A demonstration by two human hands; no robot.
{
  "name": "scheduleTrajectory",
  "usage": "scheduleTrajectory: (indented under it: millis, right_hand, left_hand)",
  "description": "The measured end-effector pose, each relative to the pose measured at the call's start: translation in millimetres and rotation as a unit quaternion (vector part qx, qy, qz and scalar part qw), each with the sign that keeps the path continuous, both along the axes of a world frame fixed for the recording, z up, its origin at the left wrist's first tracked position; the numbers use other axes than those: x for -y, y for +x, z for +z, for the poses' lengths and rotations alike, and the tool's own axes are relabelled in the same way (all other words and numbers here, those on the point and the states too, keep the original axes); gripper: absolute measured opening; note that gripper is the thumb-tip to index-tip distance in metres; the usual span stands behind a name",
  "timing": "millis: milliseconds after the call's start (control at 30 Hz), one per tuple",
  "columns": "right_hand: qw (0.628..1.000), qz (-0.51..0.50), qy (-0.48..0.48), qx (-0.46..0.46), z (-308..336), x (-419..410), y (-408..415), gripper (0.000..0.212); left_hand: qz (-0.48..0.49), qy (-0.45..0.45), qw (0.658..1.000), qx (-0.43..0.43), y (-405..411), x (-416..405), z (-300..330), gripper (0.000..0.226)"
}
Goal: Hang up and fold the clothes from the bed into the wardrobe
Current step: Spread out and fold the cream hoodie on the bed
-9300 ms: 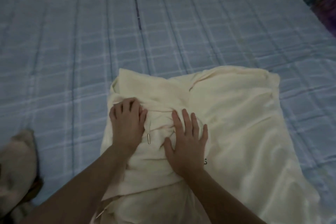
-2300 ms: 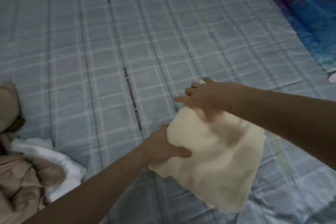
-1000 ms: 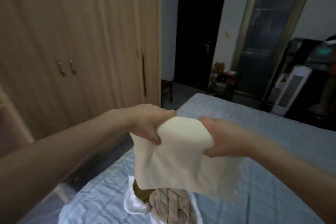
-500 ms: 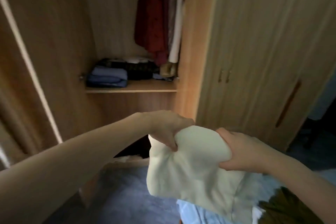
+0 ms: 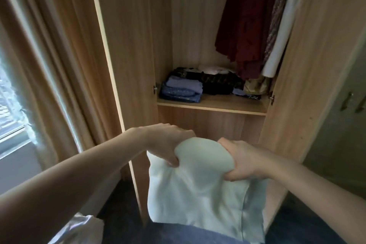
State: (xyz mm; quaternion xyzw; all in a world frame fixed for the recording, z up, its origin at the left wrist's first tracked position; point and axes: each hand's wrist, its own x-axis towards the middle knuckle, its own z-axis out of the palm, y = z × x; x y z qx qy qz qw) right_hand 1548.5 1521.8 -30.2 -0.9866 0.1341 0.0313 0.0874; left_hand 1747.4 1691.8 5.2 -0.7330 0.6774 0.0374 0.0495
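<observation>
The wardrobe (image 5: 309, 49) stood open, and its one visible shelf (image 5: 212, 105) held folded clothes: a stack of blue garments (image 5: 182, 90) at the left end, a dark patterned pile (image 5: 219, 83) in the middle with something white (image 5: 214, 69) behind it, and a yellowish bundle (image 5: 255, 85) at the right end. Above the right half of the shelf hung a dark red garment (image 5: 241, 25), a patterned one just beside it, and a white one (image 5: 281, 31) nearest the right wall — their hems reached down close to the piles. The folded cream garment (image 5: 200, 190) was held in the air in front of the wardrobe, below shelf level, touching nothing but the hands. The left hand (image 5: 168, 144) gripped its upper left corner with fingers curled over the top edge and the thumb pinching from the front; the right hand (image 5: 239, 160) gripped the upper right corner the same way, fingers closed round the cloth. The fold bulged upward between the two hands, and the rest hung down toward the person — its long axis ran roughly vertical, the loose lower edge pointing down. A curtain (image 5: 49, 65) hung beside the open left door (image 5: 122, 45), with a window (image 5: 11, 105) at the far left.
</observation>
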Motion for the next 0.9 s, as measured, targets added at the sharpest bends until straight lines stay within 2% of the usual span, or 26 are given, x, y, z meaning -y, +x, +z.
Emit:
scheduleTrajectory:
  millis: [233,367,900]
  right_hand:
    - [1.0,0.002,0.019,-0.012,2.1,115.8,56.9,0.061]
    - [0.999,0.002,0.033,-0.023,4.8,182.0,91.1,0.066]
    - [0.997,-0.019,0.074,-0.02,6.6,352.7,232.9,0.06]
  left_hand:
    - [0.024,0.02,0.999,-0.042,59.4,116.6,-5.3,0.075]
    - [0.021,0.024,0.998,-0.051,91.8,181.0,-2.0,0.077]
    - [-0.005,0.042,0.997,-0.066,250.4,366.7,-4.4,0.072]
